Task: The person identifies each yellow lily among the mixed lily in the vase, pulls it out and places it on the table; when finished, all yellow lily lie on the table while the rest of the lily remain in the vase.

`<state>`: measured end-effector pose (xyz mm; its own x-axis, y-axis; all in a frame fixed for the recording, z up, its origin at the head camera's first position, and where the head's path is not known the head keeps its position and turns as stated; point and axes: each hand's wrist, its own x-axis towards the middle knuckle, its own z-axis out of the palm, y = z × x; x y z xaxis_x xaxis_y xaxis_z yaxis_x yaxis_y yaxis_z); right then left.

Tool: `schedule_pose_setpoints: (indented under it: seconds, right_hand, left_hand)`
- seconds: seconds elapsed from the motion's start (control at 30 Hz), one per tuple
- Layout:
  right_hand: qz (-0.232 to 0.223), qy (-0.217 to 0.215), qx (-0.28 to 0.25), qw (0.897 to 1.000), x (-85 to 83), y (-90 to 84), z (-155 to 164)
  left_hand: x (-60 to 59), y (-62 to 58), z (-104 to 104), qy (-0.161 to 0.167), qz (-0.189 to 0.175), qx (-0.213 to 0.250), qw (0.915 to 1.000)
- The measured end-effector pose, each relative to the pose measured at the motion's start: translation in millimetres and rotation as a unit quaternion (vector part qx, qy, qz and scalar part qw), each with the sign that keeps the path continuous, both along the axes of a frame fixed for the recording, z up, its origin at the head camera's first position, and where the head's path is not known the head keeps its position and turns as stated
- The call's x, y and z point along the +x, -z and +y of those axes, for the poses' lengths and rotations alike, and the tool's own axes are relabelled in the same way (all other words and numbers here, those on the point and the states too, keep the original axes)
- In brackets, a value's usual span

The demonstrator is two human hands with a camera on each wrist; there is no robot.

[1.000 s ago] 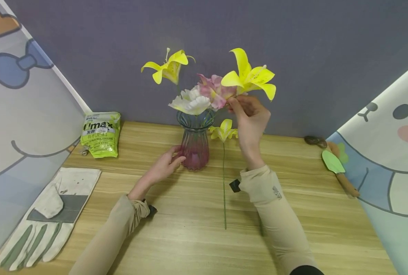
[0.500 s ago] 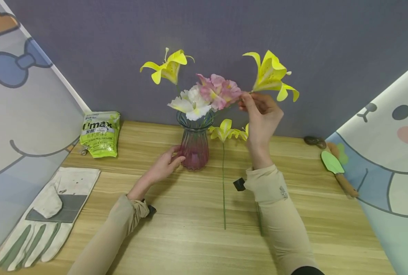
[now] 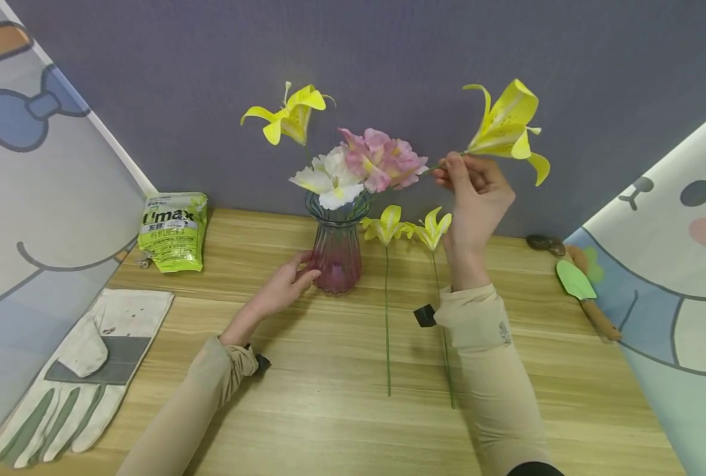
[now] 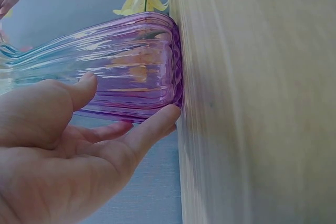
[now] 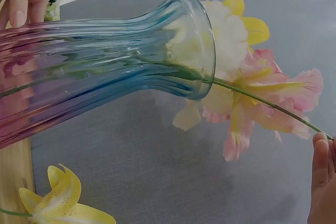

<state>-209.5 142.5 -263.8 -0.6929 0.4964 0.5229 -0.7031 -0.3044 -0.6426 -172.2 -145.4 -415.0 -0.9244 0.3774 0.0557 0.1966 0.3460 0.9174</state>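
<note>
Near the back of the table stands a ribbed glass vase (image 3: pixel 337 254), blue at the top and pink-purple at the base. My left hand (image 3: pixel 285 289) is at its lower left side, fingers extended; in the left wrist view the fingertips (image 4: pixel 169 113) reach the base. White (image 3: pixel 331 178) and pink (image 3: pixel 384 158) artificial flowers and a yellow lily (image 3: pixel 296 114) rise from the vase. With thumb and fingertips, my right hand (image 3: pixel 478 198) pinches the stem of another yellow lily (image 3: pixel 504 125) just below its bloom. That stem (image 5: pixel 273 106) slants into the vase mouth in the right wrist view.
Two yellow lilies, a left one (image 3: pixel 387 228) and a right one (image 3: pixel 431 231), lie with long stems right of the vase. A fertilizer bag (image 3: pixel 174 231) and a work glove (image 3: pixel 85 377) are at left, a small green trowel (image 3: pixel 578 283) at right.
My right hand has moved right, drawing the pinched lily away from the pink flower and tilting its bloom rightward. The second lily on the table has come into view. My left hand stays put.
</note>
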Motion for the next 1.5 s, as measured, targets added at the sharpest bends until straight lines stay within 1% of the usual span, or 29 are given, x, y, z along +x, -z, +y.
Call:
schedule_pose_setpoints:
  seconds: [0.17, 0.3, 0.4, 0.43, 0.53, 0.67, 0.77, 0.87, 0.93, 1.13, 1.27, 1.37, 1.5]
  right_hand:
    - [-0.002, 0.010, -0.013, 1.000, -0.9, -1.3, 5.9]
    - [0.003, 0.018, -0.011, 1.000, -1.9, -3.2, 12.2]
    - [-0.005, 0.005, -0.038, 0.999, -2.2, -6.0, 18.2]
    - [-0.009, -0.002, -0.055, 0.998, -1.9, -7.2, 20.1]
    - [-0.012, -0.008, -0.081, 0.997, -1.2, -9.8, 26.3]
    - [0.006, 0.012, -0.064, 0.998, -0.6, -11.0, 33.0]
    - [0.002, 0.014, -0.078, 0.997, -0.9, -12.3, 37.1]
    - [-0.011, 0.012, -0.108, 0.994, -1.6, -13.4, 41.3]
    - [-0.012, 0.011, -0.131, 0.991, -2.3, -14.1, 44.3]
    - [0.016, 0.024, -0.133, 0.991, -3.5, -14.0, 55.0]
    - [0.005, 0.030, -0.159, 0.987, -2.8, -16.8, 64.1]
    - [-0.009, 0.030, -0.190, 0.981, -2.2, -20.0, 72.0]
    - [-0.007, 0.036, -0.202, 0.979, -2.8, -22.6, 82.2]
  left_hand:
    - [0.7, 0.0, -0.7, -0.002, -0.003, -0.002, 1.0000]
    - [0.7, 0.5, -0.7, -0.001, 0.002, -0.002, 1.0000]
    - [0.2, 0.8, -0.7, -0.002, 0.002, 0.000, 1.0000]
    - [-0.1, 0.8, -0.7, -0.002, 0.003, 0.000, 1.0000]
    - [-0.8, 0.3, -0.4, -0.003, 0.002, -0.003, 1.0000]
    - [-1.4, -0.4, 0.3, -0.001, 0.004, -0.008, 1.0000]
    - [-1.8, -0.2, 0.4, -0.002, 0.005, -0.011, 0.9999]
    - [-1.9, -0.9, 0.8, -0.006, 0.001, -0.013, 0.9999]
    - [-2.3, -0.8, 1.3, -0.006, 0.001, -0.014, 0.9999]
    - [-2.5, -0.3, 2.3, -0.006, -0.001, -0.014, 0.9999]
    - [-1.1, -0.4, 2.1, -0.005, 0.005, -0.011, 0.9999]
    - [-0.1, -0.4, 1.0, -0.005, 0.004, -0.008, 0.9999]
    - [0.7, 0.1, -0.3, -0.005, 0.002, -0.011, 0.9999]
